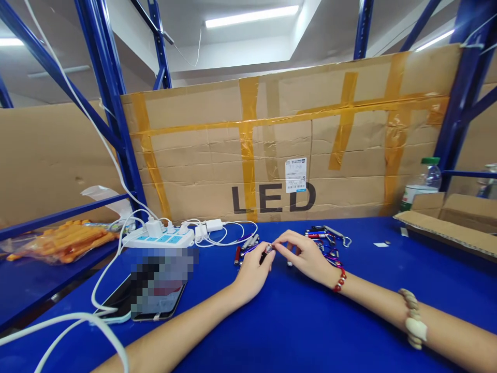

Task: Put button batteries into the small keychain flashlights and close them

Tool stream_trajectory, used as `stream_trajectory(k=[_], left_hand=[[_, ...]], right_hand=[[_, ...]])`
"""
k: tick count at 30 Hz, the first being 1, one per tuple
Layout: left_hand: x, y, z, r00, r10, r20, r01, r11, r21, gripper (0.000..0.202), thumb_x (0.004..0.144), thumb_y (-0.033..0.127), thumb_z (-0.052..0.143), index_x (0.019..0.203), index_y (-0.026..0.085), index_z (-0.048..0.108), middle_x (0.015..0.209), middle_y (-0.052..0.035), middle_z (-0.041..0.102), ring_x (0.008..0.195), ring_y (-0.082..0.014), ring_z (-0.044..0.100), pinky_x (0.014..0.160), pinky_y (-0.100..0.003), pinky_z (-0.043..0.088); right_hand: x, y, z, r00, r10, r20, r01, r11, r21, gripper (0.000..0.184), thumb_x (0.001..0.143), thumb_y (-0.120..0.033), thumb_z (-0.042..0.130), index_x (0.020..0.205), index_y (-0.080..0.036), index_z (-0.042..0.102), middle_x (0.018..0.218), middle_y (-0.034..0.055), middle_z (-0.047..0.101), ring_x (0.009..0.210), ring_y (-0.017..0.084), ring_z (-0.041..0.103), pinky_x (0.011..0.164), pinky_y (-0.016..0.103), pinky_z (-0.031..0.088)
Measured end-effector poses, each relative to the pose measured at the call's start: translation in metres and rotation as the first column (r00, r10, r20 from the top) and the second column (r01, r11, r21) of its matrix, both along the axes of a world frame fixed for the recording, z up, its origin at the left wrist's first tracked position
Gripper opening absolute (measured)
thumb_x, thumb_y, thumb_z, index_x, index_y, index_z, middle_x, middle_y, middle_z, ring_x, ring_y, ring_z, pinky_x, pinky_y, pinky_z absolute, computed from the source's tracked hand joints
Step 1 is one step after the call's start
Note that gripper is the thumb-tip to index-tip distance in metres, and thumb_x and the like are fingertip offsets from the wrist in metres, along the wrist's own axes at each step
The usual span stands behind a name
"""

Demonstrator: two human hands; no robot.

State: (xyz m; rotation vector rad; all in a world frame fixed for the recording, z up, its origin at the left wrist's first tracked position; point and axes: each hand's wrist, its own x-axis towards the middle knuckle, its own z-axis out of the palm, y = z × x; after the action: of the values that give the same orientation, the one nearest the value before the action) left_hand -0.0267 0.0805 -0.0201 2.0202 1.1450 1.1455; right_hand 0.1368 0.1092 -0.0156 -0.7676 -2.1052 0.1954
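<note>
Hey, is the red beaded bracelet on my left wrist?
No, the red beaded bracelet is at the wrist of your right hand, while your left hand, holding a small shiny-tipped item, has none.

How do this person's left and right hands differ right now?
The left hand holds a small shiny tube, while the right hand reaches to its end. The left wrist shows no bracelet; the right wears red beads, with a chunkier pale bracelet farther up the arm. Both hands are bare, above the blue table.
</note>
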Motion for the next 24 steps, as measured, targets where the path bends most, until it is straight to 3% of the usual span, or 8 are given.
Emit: stream_trajectory(k=[4, 6, 9, 13, 18, 24], left_hand=[[0.000, 0.002, -0.003, 1.000, 0.024, 0.007, -0.023, 0.998, -0.050, 0.026, 0.087, 0.038, 0.035, 0.087, 0.018, 0.051, 0.060, 0.0036, 0.046, 0.057, -0.0110, 0.044, 0.059, -0.023, 0.034], [0.000, 0.003, -0.003, 1.000, 0.022, 0.013, -0.021, 0.998, -0.063, 0.029, 0.087, 0.040, 0.035, 0.093, 0.018, 0.051, 0.061, 0.0033, 0.047, 0.057, -0.0111, 0.044, 0.059, -0.023, 0.034], [0.002, 0.003, -0.003, 1.000, 0.001, 0.011, -0.001, 0.998, -0.069, 0.032, 0.087, 0.042, 0.035, 0.098, 0.018, 0.052, 0.061, 0.0029, 0.047, 0.059, -0.0115, 0.045, 0.060, -0.023, 0.035], [0.004, 0.000, 0.000, 1.000, 0.000, -0.005, 0.000, 0.994, -0.112, 0.037, 0.087, 0.045, 0.035, 0.103, 0.016, 0.052, 0.052, 0.0047, 0.042, 0.053, -0.0113, 0.041, 0.056, -0.023, 0.032], [0.006, -0.003, 0.003, 0.999, -0.029, -0.027, 0.024, 0.986, -0.162, 0.043, 0.086, 0.049, 0.034, 0.104, 0.016, 0.054, 0.045, 0.0064, 0.035, 0.045, -0.0109, 0.036, 0.051, -0.023, 0.030], [0.005, -0.003, 0.004, 0.996, -0.066, -0.060, 0.057, 0.987, -0.150, 0.040, 0.087, 0.046, 0.035, 0.107, 0.017, 0.053, 0.048, 0.0047, 0.045, 0.054, -0.0124, 0.045, 0.063, -0.024, 0.034]], right_hand=[[0.016, 0.007, 0.012, 0.967, -0.050, 0.250, 0.042, 0.998, 0.037, 0.027, 0.084, -0.042, 0.051, 0.083, -0.019, 0.065, 0.082, 0.0016, 0.061, 0.060, 0.009, 0.054, 0.058, 0.022, 0.041], [0.025, 0.010, 0.018, 0.937, -0.044, 0.347, 0.048, 0.999, -0.004, 0.027, 0.079, -0.045, 0.057, 0.081, -0.019, 0.067, 0.079, 0.0012, 0.061, 0.062, 0.010, 0.055, 0.056, 0.021, 0.039], [0.036, 0.014, 0.024, 0.889, 0.099, 0.446, -0.030, 0.987, -0.160, 0.027, 0.070, -0.042, 0.067, 0.086, -0.020, 0.069, 0.078, 0.0008, 0.063, 0.062, 0.010, 0.055, 0.054, 0.020, 0.040], [0.041, 0.017, 0.019, 0.876, 0.213, 0.432, -0.107, 0.961, -0.256, 0.018, 0.076, -0.030, 0.063, 0.087, -0.018, 0.070, 0.080, 0.0016, 0.065, 0.064, 0.010, 0.056, 0.057, 0.018, 0.042], [0.032, 0.010, 0.006, 0.909, 0.045, 0.415, 0.009, 0.992, -0.127, 0.018, 0.080, -0.028, 0.057, 0.092, -0.021, 0.067, 0.084, 0.0001, 0.063, 0.062, 0.008, 0.054, 0.055, 0.019, 0.037], [0.018, 0.001, -0.007, 0.942, -0.085, 0.325, 0.087, 0.996, 0.009, 0.012, 0.078, -0.024, 0.057, 0.087, -0.019, 0.064, 0.086, -0.0008, 0.061, 0.064, 0.008, 0.054, 0.053, 0.019, 0.032]])
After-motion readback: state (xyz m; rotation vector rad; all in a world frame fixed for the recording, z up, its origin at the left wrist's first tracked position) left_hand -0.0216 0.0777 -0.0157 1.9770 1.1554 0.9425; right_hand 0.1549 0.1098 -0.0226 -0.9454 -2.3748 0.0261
